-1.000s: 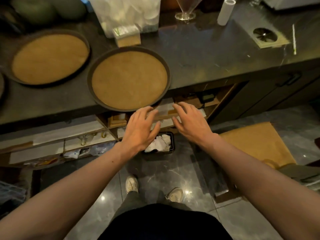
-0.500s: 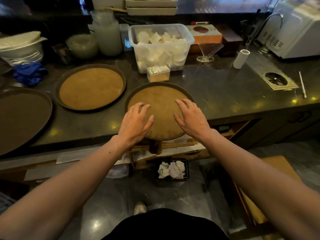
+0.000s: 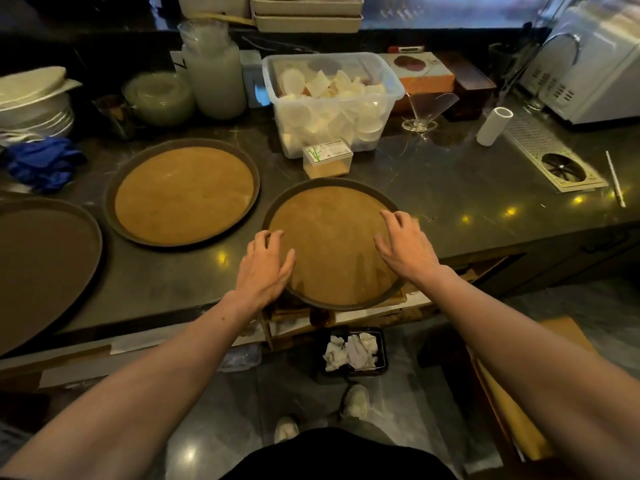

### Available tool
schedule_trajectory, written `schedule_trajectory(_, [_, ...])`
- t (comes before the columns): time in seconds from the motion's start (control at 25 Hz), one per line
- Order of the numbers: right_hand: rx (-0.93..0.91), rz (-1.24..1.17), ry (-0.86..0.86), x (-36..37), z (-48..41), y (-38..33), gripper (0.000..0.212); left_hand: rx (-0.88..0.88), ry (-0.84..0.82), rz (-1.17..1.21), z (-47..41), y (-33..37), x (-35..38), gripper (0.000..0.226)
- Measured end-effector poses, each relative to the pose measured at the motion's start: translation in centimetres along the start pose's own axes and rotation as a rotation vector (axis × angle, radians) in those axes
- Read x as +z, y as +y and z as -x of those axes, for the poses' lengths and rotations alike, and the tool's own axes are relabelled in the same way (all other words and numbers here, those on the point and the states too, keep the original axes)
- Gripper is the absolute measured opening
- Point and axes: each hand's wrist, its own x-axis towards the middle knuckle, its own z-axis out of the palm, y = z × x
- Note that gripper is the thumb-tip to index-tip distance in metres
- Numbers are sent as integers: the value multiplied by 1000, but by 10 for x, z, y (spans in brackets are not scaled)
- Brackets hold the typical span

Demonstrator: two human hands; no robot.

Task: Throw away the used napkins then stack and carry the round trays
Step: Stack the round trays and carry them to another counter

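Three round trays lie on the dark counter. The nearest tray [image 3: 330, 237], cork-lined with a dark rim, overhangs the counter's front edge. My left hand [image 3: 265, 268] is at its left rim, thumb over the cork, fingers spread. My right hand [image 3: 405, 245] rests at its right rim, fingers apart and curled down. Neither hand has closed on the rim. A second cork-lined tray [image 3: 183, 194] lies to the left, and a dark tray [image 3: 41, 268] at the far left. Crumpled white napkins [image 3: 351, 351] sit in a black bin [image 3: 382, 355] on the floor below.
Behind the near tray stand a small toothpick box [image 3: 327, 159] and a clear tub of cups [image 3: 332, 102]. Jars, stacked plates [image 3: 34, 105] and blue gloves [image 3: 41, 164] are at the back left. A glass funnel [image 3: 424, 109], a white roll [image 3: 493, 126] and an appliance [image 3: 595, 64] stand on the right.
My view has lifted from the floor bin to the counter. Both hands rose above the near tray, then spread apart to its left and right rims.
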Motion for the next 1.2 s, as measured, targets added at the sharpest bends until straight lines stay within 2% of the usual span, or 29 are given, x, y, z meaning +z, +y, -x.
schedule_trajectory(0.36, [127,-122,-166,11,-53,58,58,-374,-17,103,-39,14,20,60])
schedule_trajectory(0.56, [239,-247,-179,21,-72,72,59,-468,-5,94,-56,5,25,61])
schedule_trajectory(0.8, [439,-412,-159,36,-68,76,57,-470,-25,155,-69,-12,26,54])
schedule_trajectory(1.04, [500,-283,-167,43,-66,74,44,-444,14,154,-78,-29,25,25])
schedule_trajectory(1.2, [515,-315,-144,41,-68,72,40,-412,112,212,-75,-31,27,15])
